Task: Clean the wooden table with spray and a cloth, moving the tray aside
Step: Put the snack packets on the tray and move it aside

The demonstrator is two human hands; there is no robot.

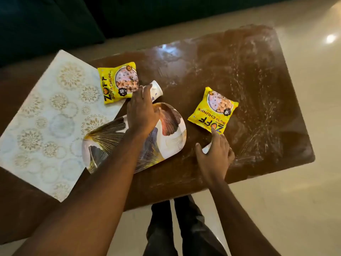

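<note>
Reaching left hand (143, 111): the arm stretches over the tray, with the fingers pressed together and curled round the lower part of a tilted white paper cup (156, 90).
Right hand (215, 154): thumb and curled fingers pinch a small white wad (206, 149) (cloth or paper, we cannot tell). The forefinger is straight and touches the right packet's corner.
Tray (177, 130): a glossy rounded oblong with fan-leaf print in gold, grey and orange. It lies left of centre on the table, its left end over the placemat's edge.
Table (249, 71): dark polished wood, and we see its right half streaked with whitish smears.
Packets: both are crinkly yellow foil. On the right packet (214, 110) we read "ZOFF SOYA CHUNKS"; the left packet (118, 83) shows "ZOFF" and "10".
Placemat (46, 122): a pale rectangle with gold medallions.
</note>
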